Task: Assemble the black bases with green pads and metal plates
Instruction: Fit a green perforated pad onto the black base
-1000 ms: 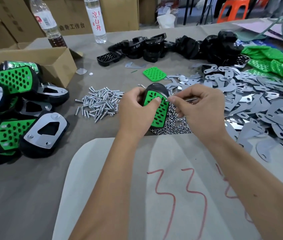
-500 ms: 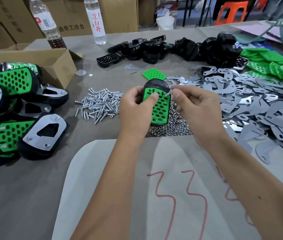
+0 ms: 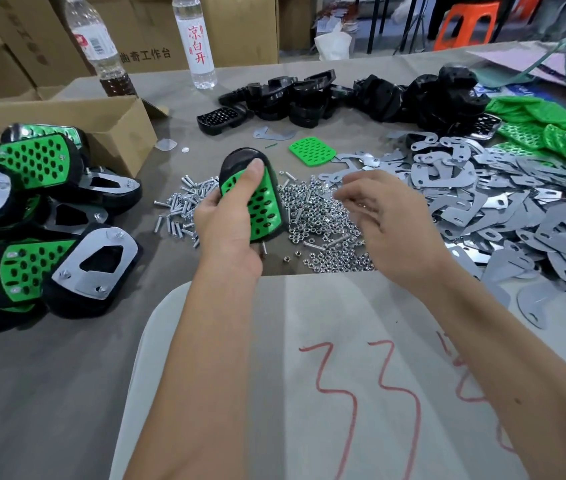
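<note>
Head view: left hand grips black base, right hand beside

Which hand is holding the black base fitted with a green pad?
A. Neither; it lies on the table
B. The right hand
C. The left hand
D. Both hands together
C: the left hand grips the black base, thumb pressed on its green pad, while the right hand hovers apart over the nuts.

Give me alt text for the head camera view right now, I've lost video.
The left hand grips a black base with a green pad on it, thumb pressing the pad, while the right hand hovers blurred over a pile of nuts. Screws lie left, metal plates right, finished units far left.
</note>
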Demonstrator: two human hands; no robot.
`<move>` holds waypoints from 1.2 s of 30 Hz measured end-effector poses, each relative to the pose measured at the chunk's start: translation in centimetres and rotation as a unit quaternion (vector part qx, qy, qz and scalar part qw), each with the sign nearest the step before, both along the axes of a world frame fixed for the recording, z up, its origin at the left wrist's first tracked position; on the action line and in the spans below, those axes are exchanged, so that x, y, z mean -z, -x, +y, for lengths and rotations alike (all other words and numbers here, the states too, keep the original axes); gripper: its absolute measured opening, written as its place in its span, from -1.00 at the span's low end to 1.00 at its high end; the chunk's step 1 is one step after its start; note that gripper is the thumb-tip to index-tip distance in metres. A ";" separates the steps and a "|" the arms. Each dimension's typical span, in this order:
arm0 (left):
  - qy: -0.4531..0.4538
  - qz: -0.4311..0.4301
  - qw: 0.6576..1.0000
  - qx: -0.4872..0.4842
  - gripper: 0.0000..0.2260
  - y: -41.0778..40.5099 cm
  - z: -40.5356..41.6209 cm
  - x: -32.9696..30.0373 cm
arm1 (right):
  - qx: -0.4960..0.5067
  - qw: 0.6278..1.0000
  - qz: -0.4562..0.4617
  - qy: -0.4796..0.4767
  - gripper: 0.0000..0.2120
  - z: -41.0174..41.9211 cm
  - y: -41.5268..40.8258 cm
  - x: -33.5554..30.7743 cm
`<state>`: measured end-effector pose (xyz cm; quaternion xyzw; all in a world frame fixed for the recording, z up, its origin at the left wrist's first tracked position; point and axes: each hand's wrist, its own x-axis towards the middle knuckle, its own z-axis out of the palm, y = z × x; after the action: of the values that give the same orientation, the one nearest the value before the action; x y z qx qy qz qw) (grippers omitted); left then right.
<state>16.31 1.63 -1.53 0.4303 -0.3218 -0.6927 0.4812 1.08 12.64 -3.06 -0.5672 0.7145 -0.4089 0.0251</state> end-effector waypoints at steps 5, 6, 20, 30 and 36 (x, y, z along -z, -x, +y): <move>-0.018 -0.007 1.000 -0.003 -0.67 -0.3 -0.7 0.2 | -0.035 0.993 0.103 -0.048 -0.81 -0.3 -1.6 0.4; -0.017 -0.010 1.000 0.000 -0.68 -0.3 -0.6 0.2 | -0.036 0.988 0.137 -0.068 -0.81 -0.6 -2.1 0.4; 0.088 -0.099 0.990 0.051 -0.84 0.8 0.0 1.3 | -0.011 0.979 -0.167 0.120 -0.81 -0.7 -1.3 0.8; 0.145 -0.113 0.981 0.062 -0.88 1.8 1.4 1.2 | -0.061 0.962 -0.241 0.109 -0.90 -0.5 -1.9 0.8; 0.181 -0.121 0.974 0.058 -0.82 2.1 1.4 1.7 | -0.054 0.987 -0.135 0.070 -0.91 -0.5 -0.7 0.7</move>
<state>14.16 3.00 -3.26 0.3977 -0.5219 -0.5925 0.4674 1.81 12.10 -3.73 -0.5450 0.6420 -0.5291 0.1038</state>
